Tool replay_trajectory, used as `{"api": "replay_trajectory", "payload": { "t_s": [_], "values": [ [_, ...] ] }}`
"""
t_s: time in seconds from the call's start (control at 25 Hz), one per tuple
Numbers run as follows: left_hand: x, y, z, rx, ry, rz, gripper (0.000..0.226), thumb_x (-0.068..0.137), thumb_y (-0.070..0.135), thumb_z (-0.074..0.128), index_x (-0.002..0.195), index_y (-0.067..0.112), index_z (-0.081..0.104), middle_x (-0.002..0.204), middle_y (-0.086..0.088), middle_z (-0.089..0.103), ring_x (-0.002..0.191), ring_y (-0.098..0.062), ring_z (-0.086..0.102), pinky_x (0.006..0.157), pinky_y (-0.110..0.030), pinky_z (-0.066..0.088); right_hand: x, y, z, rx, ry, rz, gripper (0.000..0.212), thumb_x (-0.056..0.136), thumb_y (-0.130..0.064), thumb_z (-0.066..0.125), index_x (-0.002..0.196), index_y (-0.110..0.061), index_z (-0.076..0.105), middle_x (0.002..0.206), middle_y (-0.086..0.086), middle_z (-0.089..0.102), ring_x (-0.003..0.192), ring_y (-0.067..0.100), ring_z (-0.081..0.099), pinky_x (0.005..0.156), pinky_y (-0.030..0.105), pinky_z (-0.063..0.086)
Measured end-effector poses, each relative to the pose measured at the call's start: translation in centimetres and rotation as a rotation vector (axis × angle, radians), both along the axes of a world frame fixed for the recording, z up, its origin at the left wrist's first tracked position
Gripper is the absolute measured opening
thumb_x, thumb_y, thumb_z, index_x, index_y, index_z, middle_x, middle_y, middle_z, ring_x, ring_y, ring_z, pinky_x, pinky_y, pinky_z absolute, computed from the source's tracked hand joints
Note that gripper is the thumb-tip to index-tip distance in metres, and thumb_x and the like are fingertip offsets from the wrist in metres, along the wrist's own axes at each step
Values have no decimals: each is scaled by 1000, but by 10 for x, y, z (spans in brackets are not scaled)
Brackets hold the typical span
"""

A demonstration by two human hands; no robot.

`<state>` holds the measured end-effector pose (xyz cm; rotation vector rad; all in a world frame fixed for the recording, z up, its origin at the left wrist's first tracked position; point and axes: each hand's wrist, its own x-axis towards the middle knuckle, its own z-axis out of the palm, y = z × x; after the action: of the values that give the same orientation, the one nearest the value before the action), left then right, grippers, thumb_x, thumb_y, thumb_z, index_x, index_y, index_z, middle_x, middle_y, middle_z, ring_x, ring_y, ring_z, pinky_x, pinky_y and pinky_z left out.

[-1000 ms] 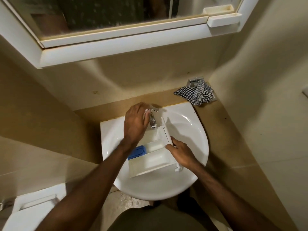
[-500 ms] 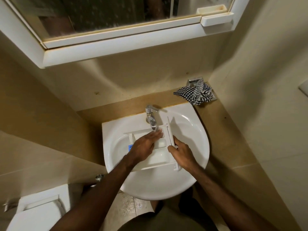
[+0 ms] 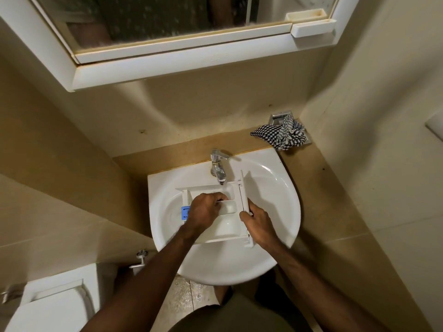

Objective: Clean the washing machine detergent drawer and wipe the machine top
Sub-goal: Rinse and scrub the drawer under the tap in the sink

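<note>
A white detergent drawer [image 3: 229, 207] lies in the white basin [image 3: 275, 188] under the chrome tap [image 3: 218, 167]. A blue insert [image 3: 185, 212] shows at its left end. My left hand [image 3: 206, 210] is inside the drawer with its fingers curled down against the compartment walls. My right hand [image 3: 260, 224] grips the drawer's front panel at the right side, thumb on the panel's edge. The machine itself is out of view.
A checked cloth [image 3: 280, 135] hangs from a chrome holder [image 3: 280, 117] on the ledge right of the basin. A mirror cabinet [image 3: 179, 51] juts out overhead. A toilet [image 3: 48, 305] stands at the lower left, and the floor below the basin looks wet.
My left hand came off the tap handle and went down into the drawer, its fingers curling in. The drawer has shifted a little under the spout. My right hand kept its hold.
</note>
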<state>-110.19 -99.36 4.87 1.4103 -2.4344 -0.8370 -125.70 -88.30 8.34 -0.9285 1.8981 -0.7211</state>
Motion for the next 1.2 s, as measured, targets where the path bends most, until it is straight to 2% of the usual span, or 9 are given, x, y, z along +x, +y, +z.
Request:
{"api": "replay_trajectory", "payload": {
  "t_s": [0.08,0.16,0.32,0.48,0.72,0.84,1.04,1.12,1.2],
  "values": [
    [-3,4,1,-62,-45,-56,45,100,7,57,140,28,63,138,1,67,122,-26,66,105,-37,52,2,0,-1,3,-4,-6,57,82,-39,48,139,-39,58,89,-6,72,83,18,68,81,40,58],
    [-5,2,1,-82,-95,-95,49,100,6,57,144,29,59,140,-1,66,121,-28,66,103,-39,53,6,-2,-2,6,-14,-25,59,80,-40,47,138,-37,59,90,-6,71,85,19,67,82,40,58],
    [-5,-8,-1,-26,-86,-54,42,97,2,61,128,29,73,131,-2,72,113,-27,68,103,-38,54,11,0,-10,4,-37,-51,59,80,-40,47,138,-40,58,92,-5,72,86,21,68,86,48,59],
    [-5,-8,-3,-30,-47,-31,34,96,6,63,120,24,77,121,0,77,106,-23,72,99,-34,55,6,-1,-9,-1,-27,-60,54,80,-39,48,132,-40,62,88,-3,72,84,21,68,83,48,59],
    [-5,-6,-5,-50,-52,-140,44,103,12,57,144,28,59,139,0,67,120,-26,67,105,-36,53,0,-4,-2,19,39,11,56,81,-45,46,136,-45,56,89,-6,71,83,19,67,80,40,57],
    [-6,-12,-7,-58,-107,-136,40,99,10,62,134,28,69,129,-3,73,112,-27,69,102,-38,54,-1,-7,-1,26,57,-3,48,84,-40,48,131,-39,61,84,-6,68,82,20,65,78,39,55],
    [-9,-14,-8,7,-27,-14,27,95,13,67,118,23,79,117,0,78,102,-22,72,97,-34,56,-1,-7,0,39,52,0,56,82,-45,46,137,-40,57,87,-6,69,83,20,67,81,43,59],
    [-9,-13,-9,18,-24,-20,27,96,16,66,120,23,77,121,1,76,107,-21,71,100,-33,55,-2,-8,2,35,73,13,56,80,-47,45,135,-43,56,86,-5,70,83,21,67,82,45,58],
    [-10,-10,-10,-16,14,-89,35,97,12,66,129,24,72,134,2,70,122,-21,66,108,-34,51,-4,-9,3,40,105,26,56,78,-48,44,134,-44,54,86,-5,70,82,23,67,81,45,58]
  ]
}}
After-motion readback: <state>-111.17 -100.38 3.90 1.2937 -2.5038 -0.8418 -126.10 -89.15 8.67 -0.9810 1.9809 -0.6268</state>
